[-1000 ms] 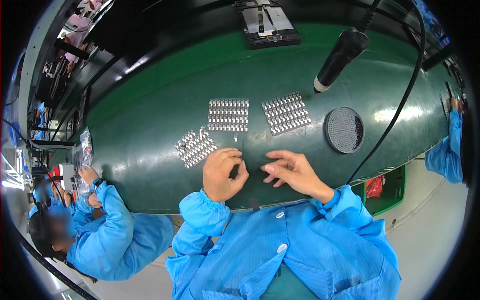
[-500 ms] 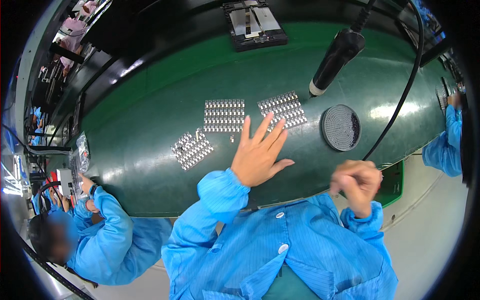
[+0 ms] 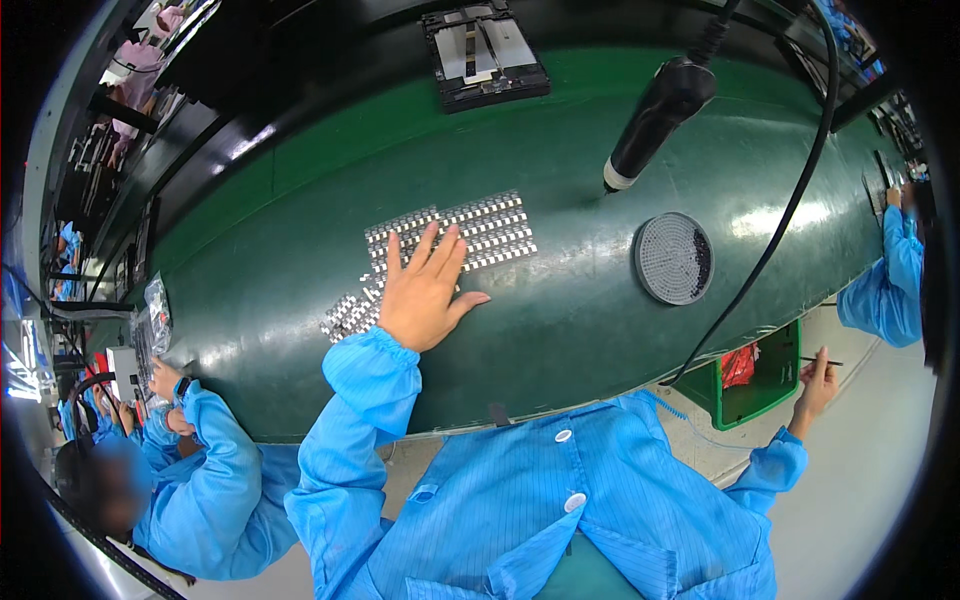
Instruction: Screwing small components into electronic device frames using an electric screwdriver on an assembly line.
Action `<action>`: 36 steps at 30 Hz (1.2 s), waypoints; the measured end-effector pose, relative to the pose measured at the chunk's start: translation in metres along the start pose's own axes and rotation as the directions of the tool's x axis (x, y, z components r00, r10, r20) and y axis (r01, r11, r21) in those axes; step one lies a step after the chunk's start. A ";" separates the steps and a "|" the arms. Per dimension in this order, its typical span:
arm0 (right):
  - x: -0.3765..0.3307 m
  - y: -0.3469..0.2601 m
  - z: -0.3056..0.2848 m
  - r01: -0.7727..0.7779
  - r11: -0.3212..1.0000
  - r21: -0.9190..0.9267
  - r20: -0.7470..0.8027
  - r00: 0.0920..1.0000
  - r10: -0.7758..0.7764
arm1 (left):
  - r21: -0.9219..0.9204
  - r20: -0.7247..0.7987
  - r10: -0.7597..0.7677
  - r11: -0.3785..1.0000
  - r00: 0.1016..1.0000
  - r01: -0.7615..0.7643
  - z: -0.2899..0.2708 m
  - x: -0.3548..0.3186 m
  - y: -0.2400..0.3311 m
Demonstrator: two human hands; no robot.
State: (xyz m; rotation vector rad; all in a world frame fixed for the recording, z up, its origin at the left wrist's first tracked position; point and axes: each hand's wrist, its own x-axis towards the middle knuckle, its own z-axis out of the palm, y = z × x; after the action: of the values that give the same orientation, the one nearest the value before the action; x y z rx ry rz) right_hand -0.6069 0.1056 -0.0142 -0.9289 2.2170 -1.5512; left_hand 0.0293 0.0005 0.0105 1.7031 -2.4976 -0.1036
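Note:
My left hand [image 3: 425,290] lies flat with its fingers spread on the green belt [image 3: 560,330], over rows of small silver metal parts [image 3: 495,225]. Its fingertips cover part of the middle group, and another cluster of the same parts [image 3: 348,316] lies just left of the wrist. My right hand [image 3: 815,385] is far to the right, off the belt and raised beside a green bin [image 3: 765,395]. Its fingers pinch a thin dark stick [image 3: 822,361].
A round grey tray [image 3: 674,257] with dark screws sits right of the parts. Above it a black electric screwdriver [image 3: 655,120] hangs on a cable. A black fixture [image 3: 485,55] stands at the back. Co-workers in blue coats sit at the left [image 3: 190,470] and the right [image 3: 890,270].
My right hand has swung further right and away from the belt to the green bin, now with a thin stick in its fingers. My left hand stays spread on the parts.

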 end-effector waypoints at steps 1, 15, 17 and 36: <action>0.006 0.023 -0.006 -0.078 0.994 -0.082 -0.015 0.997 0.077 | 0.000 0.001 -0.005 1.000 1.000 0.005 0.000 -0.005 -0.006; -0.034 -0.129 0.081 0.517 0.856 0.005 0.032 0.856 -0.517 | -0.174 -0.004 -0.091 0.981 0.996 0.089 0.000 -0.060 0.049; -0.046 -0.150 0.112 0.513 0.857 0.055 0.045 0.856 -0.515 | -0.167 -0.009 -0.109 0.980 0.994 0.106 0.005 -0.051 0.054; -0.231 -0.140 0.172 -0.277 0.935 0.222 0.834 0.550 -0.035 | -0.307 -0.217 -0.054 0.952 0.975 -0.016 0.004 -0.056 0.062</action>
State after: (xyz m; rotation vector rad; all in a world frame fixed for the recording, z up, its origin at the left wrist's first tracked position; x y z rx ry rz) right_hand -0.2881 0.0979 0.0173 -1.0620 1.2455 -1.0113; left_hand -0.0079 0.0753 0.0108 1.5197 -2.1706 -0.2716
